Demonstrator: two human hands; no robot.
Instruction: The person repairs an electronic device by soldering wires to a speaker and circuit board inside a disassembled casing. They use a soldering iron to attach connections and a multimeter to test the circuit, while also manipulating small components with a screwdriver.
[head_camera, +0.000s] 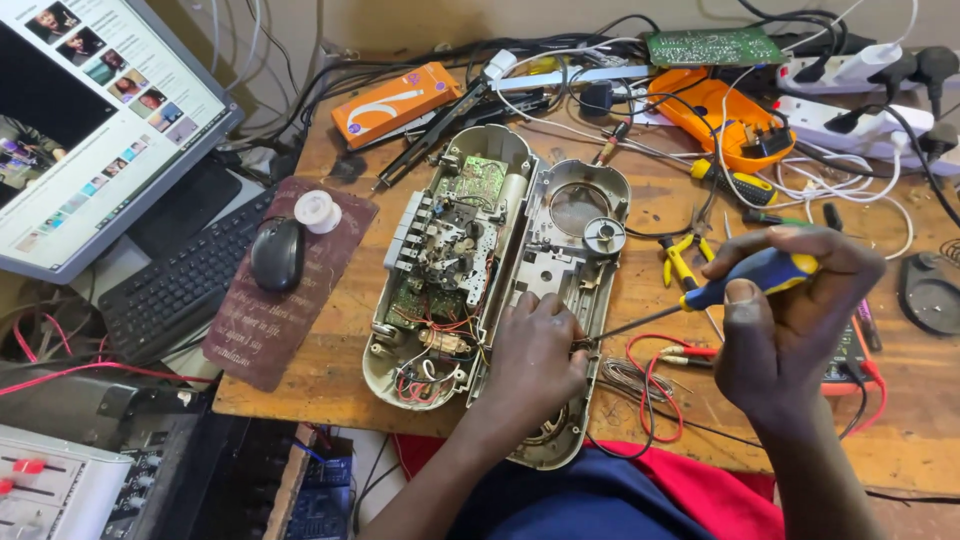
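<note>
An opened grey portable radio lies on the wooden workbench (680, 200) in two halves: the left half (450, 250) shows circuit boards, wires and a cassette mechanism, the right half (575, 240) is the mostly bare shell with a round part. My left hand (535, 360) rests on the lower part of the right shell, fingers curled against it. My right hand (790, 320) grips a blue and yellow screwdriver (745, 278). Its metal shaft slants down to the left, and its tip meets the shell right beside my left fingers.
A black mouse (277, 252) and a solder spool (318, 211) sit on a maroon pad, with a keyboard (180, 280) and a monitor (80, 120) to the left. Yellow pliers (680, 262), an orange meter (715, 115), a green circuit board (712, 46), power strips and tangled cables crowd the back and right.
</note>
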